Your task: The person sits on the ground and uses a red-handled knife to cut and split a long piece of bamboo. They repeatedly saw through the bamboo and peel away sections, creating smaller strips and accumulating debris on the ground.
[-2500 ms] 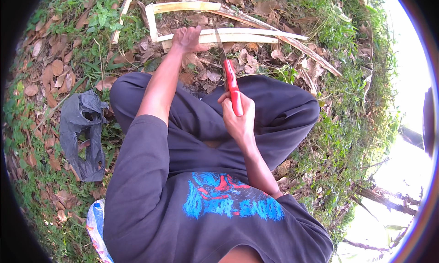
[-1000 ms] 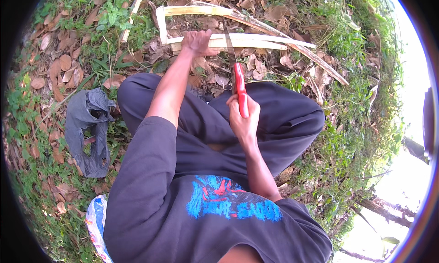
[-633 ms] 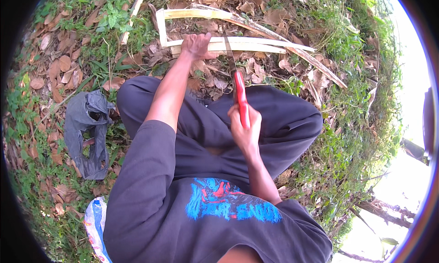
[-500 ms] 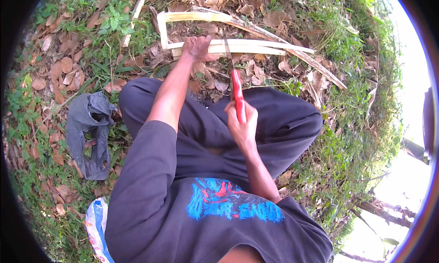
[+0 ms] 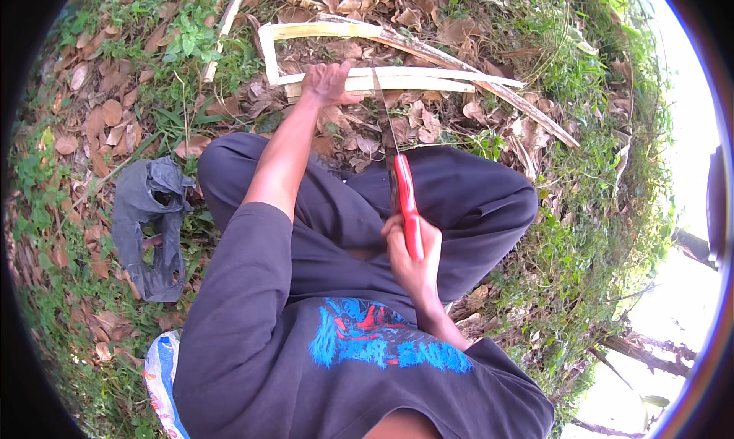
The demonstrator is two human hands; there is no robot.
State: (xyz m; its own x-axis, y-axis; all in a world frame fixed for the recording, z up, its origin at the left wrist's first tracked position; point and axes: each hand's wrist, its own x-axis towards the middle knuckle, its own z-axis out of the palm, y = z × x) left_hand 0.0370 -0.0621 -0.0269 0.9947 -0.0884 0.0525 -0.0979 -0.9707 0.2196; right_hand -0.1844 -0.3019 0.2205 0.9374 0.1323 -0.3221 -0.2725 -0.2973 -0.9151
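Red-handled saw (image 5: 403, 171) in right hand (image 5: 418, 269)

Bright, diffuse daylight floods this spot, leaving soft shadows in the folds of the trousers (image 5: 478, 206) and a glossy streak on the red saw handle (image 5: 407, 198). Glare bleaches the background (image 5: 692, 118) from two to five o'clock, and the fisheye view bends toward a black, colour-fringed rim.
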